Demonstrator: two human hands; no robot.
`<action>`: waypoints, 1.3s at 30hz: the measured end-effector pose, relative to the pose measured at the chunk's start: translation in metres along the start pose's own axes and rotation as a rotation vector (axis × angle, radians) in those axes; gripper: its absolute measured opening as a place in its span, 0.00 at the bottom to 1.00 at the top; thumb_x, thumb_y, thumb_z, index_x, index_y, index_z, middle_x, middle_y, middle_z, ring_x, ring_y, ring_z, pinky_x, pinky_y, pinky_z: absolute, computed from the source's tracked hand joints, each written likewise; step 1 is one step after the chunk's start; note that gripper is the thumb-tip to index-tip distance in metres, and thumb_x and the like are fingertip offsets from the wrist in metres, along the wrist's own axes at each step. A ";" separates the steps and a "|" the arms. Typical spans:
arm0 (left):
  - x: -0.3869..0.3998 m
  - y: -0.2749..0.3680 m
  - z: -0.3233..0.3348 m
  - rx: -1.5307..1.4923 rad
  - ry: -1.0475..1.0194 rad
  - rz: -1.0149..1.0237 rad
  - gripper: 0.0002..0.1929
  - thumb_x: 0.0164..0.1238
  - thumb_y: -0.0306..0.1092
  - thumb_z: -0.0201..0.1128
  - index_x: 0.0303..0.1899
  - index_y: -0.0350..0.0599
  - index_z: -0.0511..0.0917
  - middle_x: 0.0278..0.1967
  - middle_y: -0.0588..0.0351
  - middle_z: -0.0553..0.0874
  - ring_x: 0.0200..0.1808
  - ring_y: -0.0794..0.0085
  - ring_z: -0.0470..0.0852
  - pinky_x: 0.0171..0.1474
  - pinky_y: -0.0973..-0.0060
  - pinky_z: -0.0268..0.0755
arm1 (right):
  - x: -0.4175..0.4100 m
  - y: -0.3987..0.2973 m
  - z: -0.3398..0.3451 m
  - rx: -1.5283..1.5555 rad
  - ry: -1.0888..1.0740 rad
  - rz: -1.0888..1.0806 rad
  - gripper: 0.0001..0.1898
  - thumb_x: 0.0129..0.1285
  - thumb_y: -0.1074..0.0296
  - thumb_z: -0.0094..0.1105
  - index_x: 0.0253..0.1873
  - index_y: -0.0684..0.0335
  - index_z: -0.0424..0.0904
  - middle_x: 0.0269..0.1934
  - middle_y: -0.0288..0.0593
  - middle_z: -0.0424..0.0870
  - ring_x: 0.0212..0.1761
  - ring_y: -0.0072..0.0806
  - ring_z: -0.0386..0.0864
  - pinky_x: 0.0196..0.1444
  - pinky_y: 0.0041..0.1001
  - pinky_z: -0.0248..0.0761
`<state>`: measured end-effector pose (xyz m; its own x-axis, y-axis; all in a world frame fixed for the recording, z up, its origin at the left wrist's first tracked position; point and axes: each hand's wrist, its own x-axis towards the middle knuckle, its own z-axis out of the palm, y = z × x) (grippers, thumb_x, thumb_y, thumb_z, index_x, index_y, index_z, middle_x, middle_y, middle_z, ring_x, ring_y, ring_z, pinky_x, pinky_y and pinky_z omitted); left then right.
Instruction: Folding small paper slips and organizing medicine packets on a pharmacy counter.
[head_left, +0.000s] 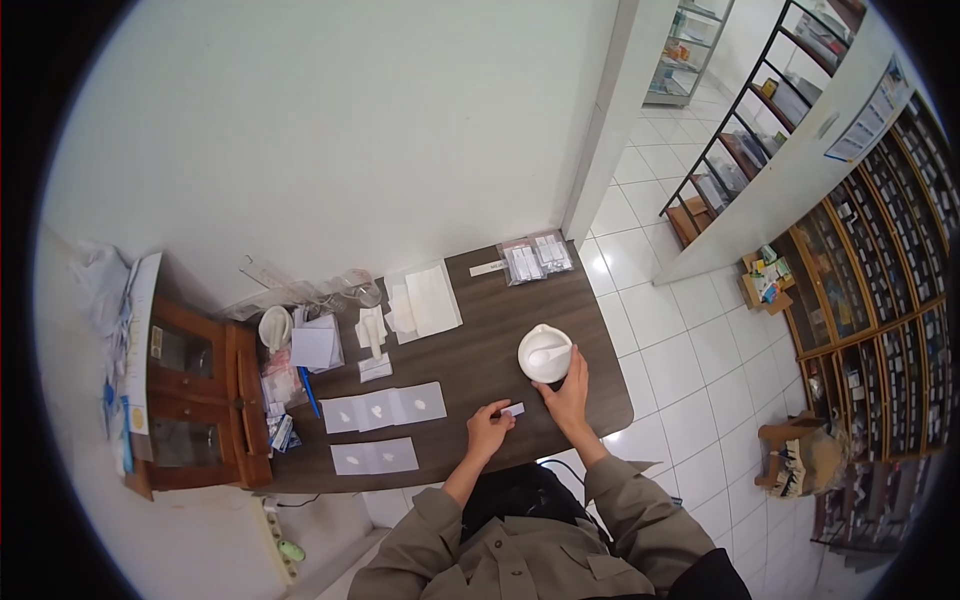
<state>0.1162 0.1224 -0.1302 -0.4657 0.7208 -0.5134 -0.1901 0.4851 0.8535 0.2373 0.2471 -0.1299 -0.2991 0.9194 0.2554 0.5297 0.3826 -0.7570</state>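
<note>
My left hand (489, 433) holds a small white card (514, 409) between thumb and fingers, just above the table's near side. My right hand (568, 395) grips the near right rim of a white porcelain mortar (534, 337). A white thing, perhaps a spoon or scraper, lies inside it; I cannot tell which. To the left, white paper slips (366, 455) lie in two rows on the table. Small heaps of white powder (377, 412) rest on them. A white pestle (373, 339) lies on folded paper beyond the rows.
A dark wooden table (487, 337) carries paper sheets (435, 300), plastic packets (523, 260), glassware (356, 287) and a second mortar (264, 328) with its pestle. A blue pen (309, 392) lies near a wooden cabinet (191, 397) on the left. A wall (337, 135) stands behind.
</note>
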 end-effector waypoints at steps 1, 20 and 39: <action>0.003 0.003 0.004 -0.006 0.012 -0.005 0.09 0.69 0.24 0.59 0.48 0.35 0.82 0.41 0.50 0.85 0.36 0.73 0.86 0.41 0.83 0.80 | 0.009 0.003 0.002 0.013 -0.001 0.001 0.51 0.44 0.72 0.76 0.74 0.69 0.53 0.65 0.58 0.66 0.64 0.52 0.68 0.65 0.39 0.63; -0.001 0.040 0.019 0.434 0.389 0.428 0.10 0.62 0.28 0.62 0.46 0.44 0.80 0.43 0.54 0.81 0.29 0.67 0.80 0.34 0.73 0.74 | -0.015 -0.022 0.000 0.070 0.041 -0.063 0.25 0.56 0.77 0.59 0.61 0.68 0.69 0.61 0.55 0.69 0.58 0.49 0.70 0.62 0.39 0.64; -0.132 -0.087 -0.213 0.889 0.556 0.713 0.12 0.56 0.23 0.59 0.43 0.45 0.80 0.45 0.58 0.83 0.45 0.64 0.79 0.54 0.68 0.66 | -0.176 -0.129 0.099 -0.120 -0.451 -0.801 0.25 0.55 0.64 0.64 0.57 0.67 0.76 0.61 0.44 0.75 0.62 0.36 0.71 0.62 0.33 0.63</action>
<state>0.0103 -0.1202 -0.1173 -0.5653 0.7584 0.3244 0.7949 0.3957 0.4600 0.1430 0.0270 -0.1366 -0.8788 0.2634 0.3980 0.1024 0.9186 -0.3817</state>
